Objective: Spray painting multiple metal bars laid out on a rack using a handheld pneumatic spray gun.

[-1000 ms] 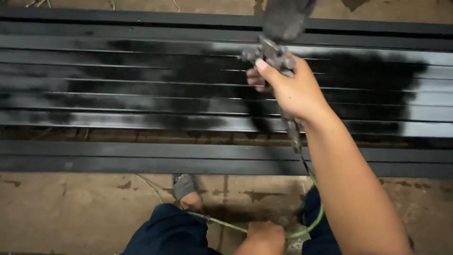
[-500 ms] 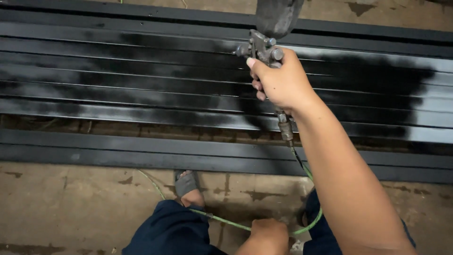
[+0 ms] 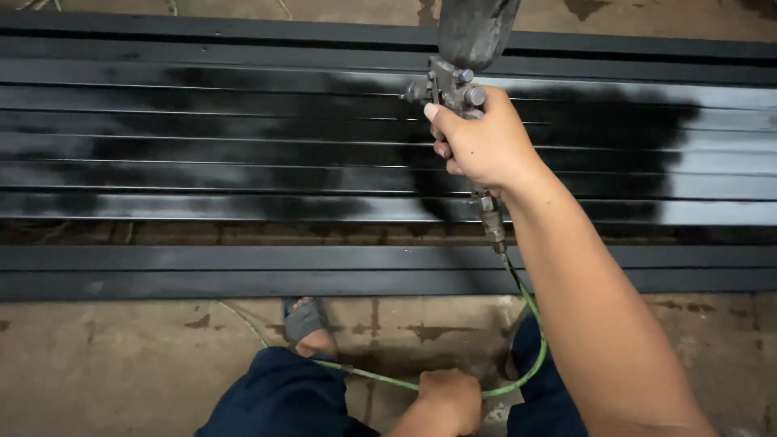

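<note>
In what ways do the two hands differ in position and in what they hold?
The right hand is stretched out over the black-painted metal bars, while the left hand stays low, near the knees. The right hand grips a grey spray gun with its cup pointing up; the left hand is closed on the thin green hose. The right forearm shows in full, the left only partly. Both hands are bare and closed on something.

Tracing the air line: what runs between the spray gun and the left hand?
In the head view, a green hose runs from the spray gun down to the left hand.
</note>
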